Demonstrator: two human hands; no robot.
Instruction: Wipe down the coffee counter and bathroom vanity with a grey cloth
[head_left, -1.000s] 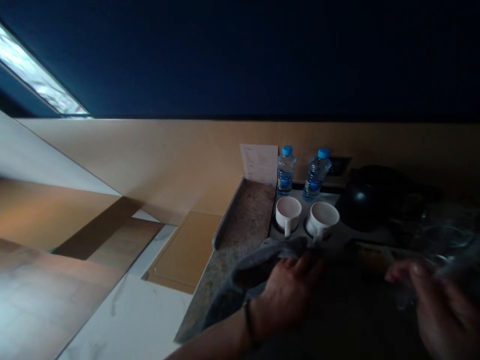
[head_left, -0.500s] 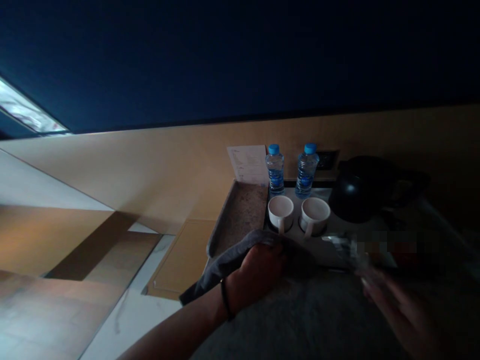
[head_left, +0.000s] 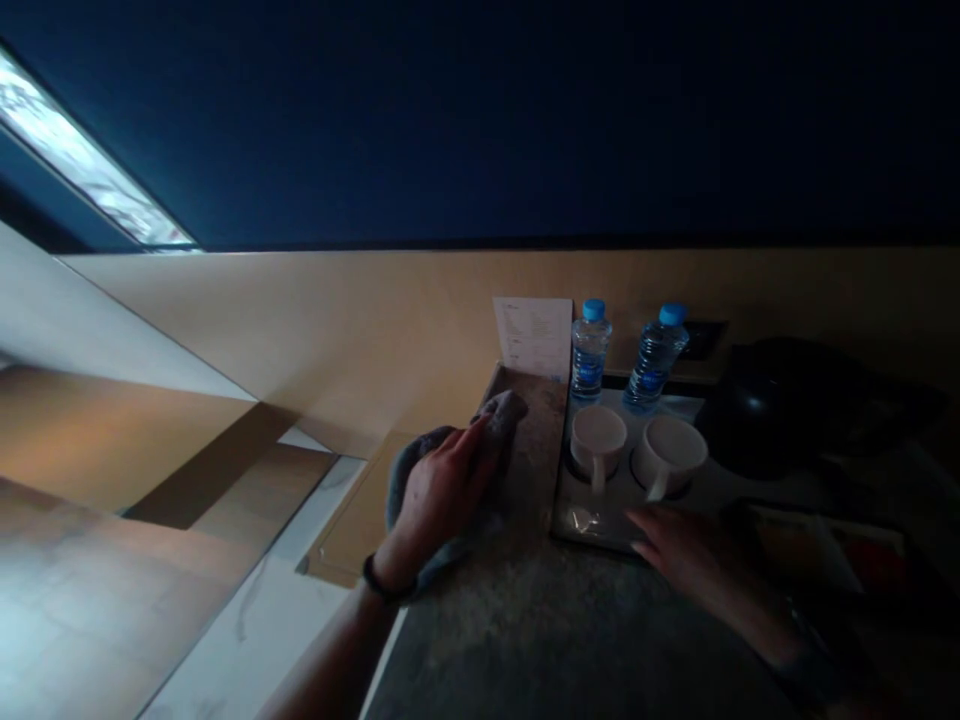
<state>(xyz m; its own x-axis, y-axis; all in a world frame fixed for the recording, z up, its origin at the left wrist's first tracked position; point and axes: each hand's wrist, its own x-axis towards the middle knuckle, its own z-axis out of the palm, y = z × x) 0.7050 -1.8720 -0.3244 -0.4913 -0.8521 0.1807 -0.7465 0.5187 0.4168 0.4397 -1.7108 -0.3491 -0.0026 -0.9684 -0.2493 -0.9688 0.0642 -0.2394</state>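
My left hand (head_left: 450, 475) is closed around a grey cloth (head_left: 504, 408) and presses it on the left end of the stone-look counter (head_left: 536, 440). My right hand (head_left: 694, 555) reaches over the front edge of the white tray (head_left: 626, 515), fingers stretched out and holding nothing that I can see. Just left of its fingertips lies a small shiny, clear item (head_left: 583, 519), its kind too unclear to name. Two white mugs, a left mug (head_left: 598, 440) and a right mug (head_left: 673, 455), stand on the tray with their handles toward me.
Behind the mugs are a left water bottle (head_left: 590, 350) and a right water bottle (head_left: 657, 360), both blue-capped. A printed card (head_left: 535, 335) leans on the wall. A black kettle (head_left: 780, 410) and a dark box with packets (head_left: 832, 550) stand at the right.
My left hand has moved the cloth left and away from me, off the tray's front edge. My right hand has come left, and the clear item has left it for the tray.
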